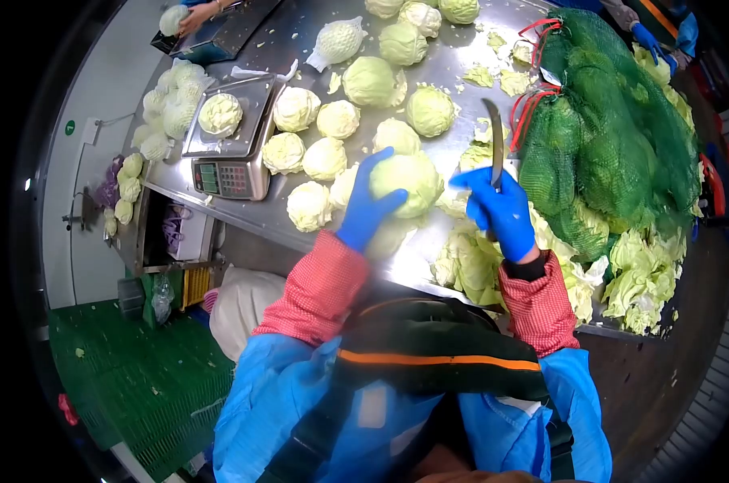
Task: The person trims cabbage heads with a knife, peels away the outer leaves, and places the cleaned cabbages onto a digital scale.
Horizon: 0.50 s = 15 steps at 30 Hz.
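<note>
My left hand (370, 201), in a blue glove, is wrapped round the left side of a pale green cabbage (411, 183) above the front edge of the steel table. To its right, my right hand (501, 211), also gloved in blue, grips a knife (495, 133) whose curved blade points up and away from me. The blade is apart from the cabbage. Left of my left hand lie several trimmed cabbages (309, 206). Loose leaves (467, 262) are heaped below and beside my right hand.
A scale (234, 177) bearing one cabbage stands at the left, beside netted cabbages (175, 101). Green mesh sacks (614, 137) of cabbages fill the table's right side. A co-worker's hand (199, 18) shows at the top left, and another person's gloved hand (648, 42) at the top right.
</note>
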{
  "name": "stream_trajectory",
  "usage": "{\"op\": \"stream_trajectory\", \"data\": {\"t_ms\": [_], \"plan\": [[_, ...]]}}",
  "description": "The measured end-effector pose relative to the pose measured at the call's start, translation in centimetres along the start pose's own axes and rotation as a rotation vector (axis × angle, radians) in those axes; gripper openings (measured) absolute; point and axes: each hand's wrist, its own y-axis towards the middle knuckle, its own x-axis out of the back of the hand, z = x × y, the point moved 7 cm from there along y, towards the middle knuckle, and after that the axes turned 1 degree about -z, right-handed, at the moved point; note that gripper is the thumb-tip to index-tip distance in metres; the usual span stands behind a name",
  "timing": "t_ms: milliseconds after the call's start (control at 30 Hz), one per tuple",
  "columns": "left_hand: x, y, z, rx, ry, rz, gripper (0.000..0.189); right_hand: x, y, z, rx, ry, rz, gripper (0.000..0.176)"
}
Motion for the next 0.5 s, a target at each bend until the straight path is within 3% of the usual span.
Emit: {"op": "stream_trajectory", "data": {"t_ms": [67, 100, 133, 200, 300, 400, 433, 500], "plan": [[-0.4, 0.0, -0.1, 0.075, -0.112, 0.032, 0.074, -0.6, 1.4, -0.5, 0.196, -0.183, -0.138, 0.044], [-0.6, 0.0, -0.1, 0.113, -0.168, 0.05, 0.074, -2.0, 1.4, -0.3, 0.265, -0.431, -0.092, 0.057], [-0.6, 0.1, -0.1, 0.104, -0.145, 0.063, 0.073, -3.1, 1.5, -0.5, 0.167, -0.622, -0.094, 0.065], [-0.4, 0.5, -0.2, 0.077, -0.099, 0.087, 0.073, -4.0, 0.9, 0.0, 0.447, -0.61, -0.227, 0.051], [0.3, 0.5, -0.7, 0.08, -0.108, 0.084, 0.068, -3.3, 0.6, -1.2, 0.299, -0.487, -0.228, 0.035], [2.0, 1.4, 0.9, 0.09, -0.106, 0.047, 0.061, -3.0, -0.5, -1.7, 0.035, -0.022, -0.095, 0.023], [3.0, 2.0, 1.4, 0.089, -0.114, 0.021, 0.06, -1.8, -0.7, -1.4, -0.01, 0.032, -0.225, 0.017], [4.4, 2.2, 1.4, 0.177, -0.214, -0.102, 0.059, 1.4, -0.5, -1.0, 0.095, 0.133, -0.322, 0.015]]}}
